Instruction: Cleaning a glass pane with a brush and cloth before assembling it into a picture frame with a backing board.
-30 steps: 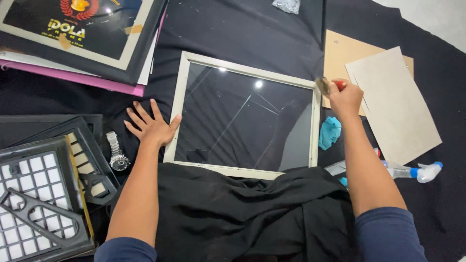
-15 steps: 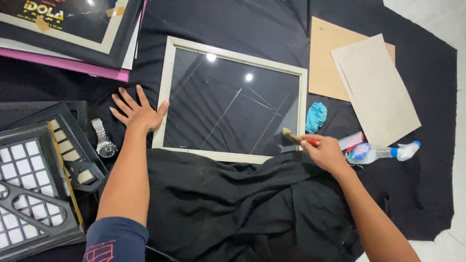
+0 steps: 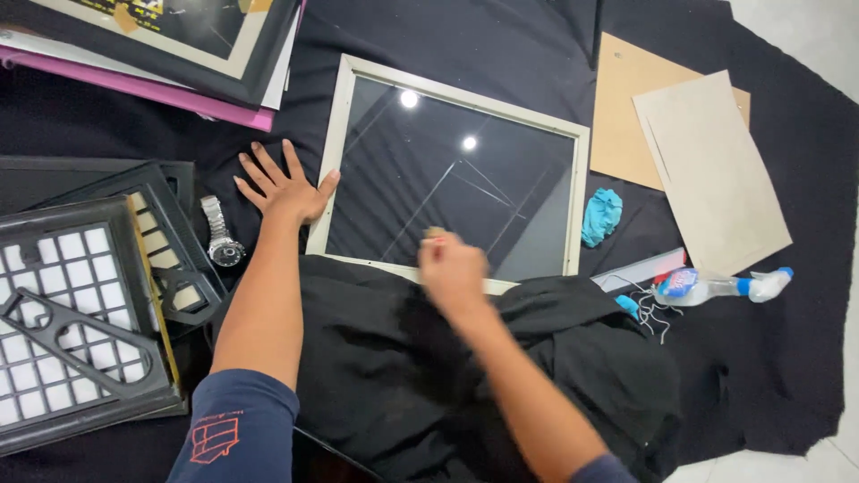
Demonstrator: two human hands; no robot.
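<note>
Black cloth [image 3: 501, 54] covers the whole work surface beneath you, and on it, straight ahead, lies a glazed picture frame [image 3: 333, 170] with a pale cream border, its glass mirroring two ceiling lights. Your right hand [image 3: 453, 270] sits over the frame's near rail, blurred, fingers curled shut around a small tool with a light-coloured tip [image 3: 435, 233] that pokes out over the glass; what sort of tool it is you cannot tell. Your left hand [image 3: 284, 186] lies flat on the cloth just beside the frame's left rail, fingers spread wide, thumb touching the rail's edge, holding nothing.

A bunched black garment [image 3: 555, 358] lies over the frame's near edge and across your lap. Just left of your left hand rests a silver wristwatch [image 3: 219, 234]. Beyond it, at the left edge, black frames [image 3: 161, 192] are stacked with a black lattice insert [image 3: 63, 313] over white squares.

To the frame's right lies a crumpled turquoise cloth [image 3: 601, 215], and nearer you a clear spray bottle [image 3: 716, 286] with blue ends on its side, touching a flat grey strip [image 3: 640, 270]. Farther right, a grey board [image 3: 711, 170] overlaps a brown backing board [image 3: 622, 116]. At the top left, a dark-framed picture [image 3: 224, 45] rests on a pink sheet [image 3: 161, 94].
</note>
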